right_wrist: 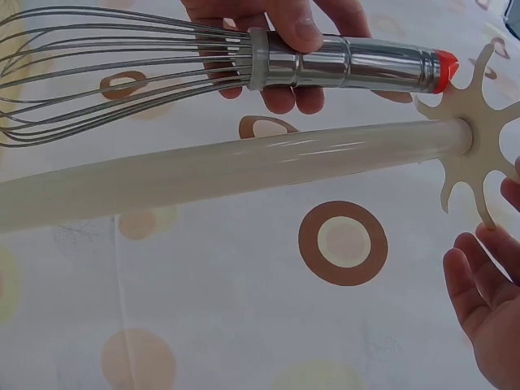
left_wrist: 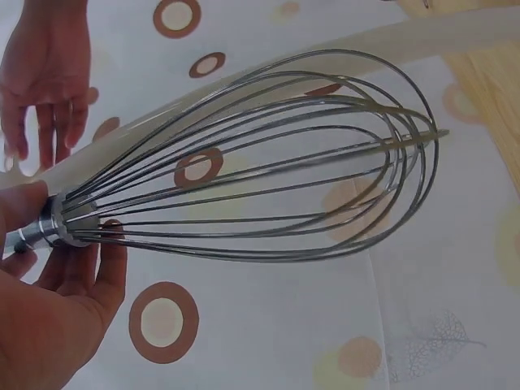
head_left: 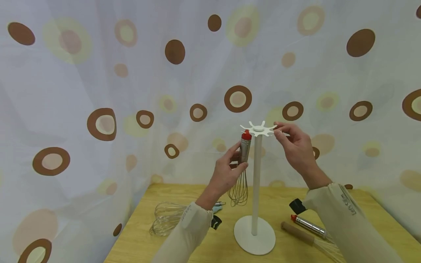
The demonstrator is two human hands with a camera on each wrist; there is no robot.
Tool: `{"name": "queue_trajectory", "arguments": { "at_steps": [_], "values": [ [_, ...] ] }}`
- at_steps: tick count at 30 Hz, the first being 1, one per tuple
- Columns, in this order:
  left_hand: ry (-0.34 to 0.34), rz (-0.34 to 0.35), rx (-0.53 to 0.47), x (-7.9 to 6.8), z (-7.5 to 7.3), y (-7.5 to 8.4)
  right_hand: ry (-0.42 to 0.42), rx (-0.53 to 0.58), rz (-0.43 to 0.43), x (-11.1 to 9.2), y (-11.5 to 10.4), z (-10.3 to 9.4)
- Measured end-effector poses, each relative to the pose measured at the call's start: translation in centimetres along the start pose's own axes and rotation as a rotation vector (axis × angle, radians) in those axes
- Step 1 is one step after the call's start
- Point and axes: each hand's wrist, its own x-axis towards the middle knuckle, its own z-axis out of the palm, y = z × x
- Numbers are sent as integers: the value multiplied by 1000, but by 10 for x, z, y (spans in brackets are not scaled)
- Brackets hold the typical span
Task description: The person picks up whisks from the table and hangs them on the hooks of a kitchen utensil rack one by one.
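My left hand (head_left: 227, 173) grips a wire whisk (head_left: 245, 148) by its metal handle, red-tipped end up and wires hanging down. In the right wrist view, the whisk's red end (right_wrist: 445, 71) is right at the hooks of a white utensil stand (right_wrist: 481, 134). The stand (head_left: 257, 182) has a round base, an upright pole and a ring of curved hooks on top. At the right side of that ring, my right hand (head_left: 296, 146) pinches a hook between thumb and fingers. The left wrist view shows the whisk's wire loops (left_wrist: 268, 162) beside the pole.
Wire whisks (head_left: 167, 217) lie at the left of the wooden table (head_left: 138, 241), partly behind my left sleeve. At the right lie a brown-handled whisk (head_left: 297, 233), a red-tipped metal handle (head_left: 309, 224) and a black-ended utensil (head_left: 297, 206). A dotted curtain (head_left: 204, 73) hangs behind.
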Motion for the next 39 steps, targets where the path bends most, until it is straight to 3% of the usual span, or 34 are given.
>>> {"name": "queue_trajectory", "arguments": {
  "at_steps": [4,9,15,18,22,28,31,39],
  "values": [
    [-23,24,10,-1,-6,-4,-3,-10,0,2,0,-2],
    [-95,14,22,-2,-19,-42,1,-35,12,5,1,-6],
    [-260,-170,198,-18,-44,-94,-26,-32,52,5,3,-11],
    [-374,-249,326,-32,-53,-124,-38,1,57,5,4,-12],
    [-470,-324,461,-54,-58,-162,-46,69,39,6,4,-12],
    [-517,-397,587,-79,-57,-197,-59,115,28,6,7,-11],
    [-512,-391,649,-86,-54,-207,-57,125,29,6,8,-12],
    [-480,-426,700,-97,-49,-223,-55,208,36,9,12,-12]
  ]
}}
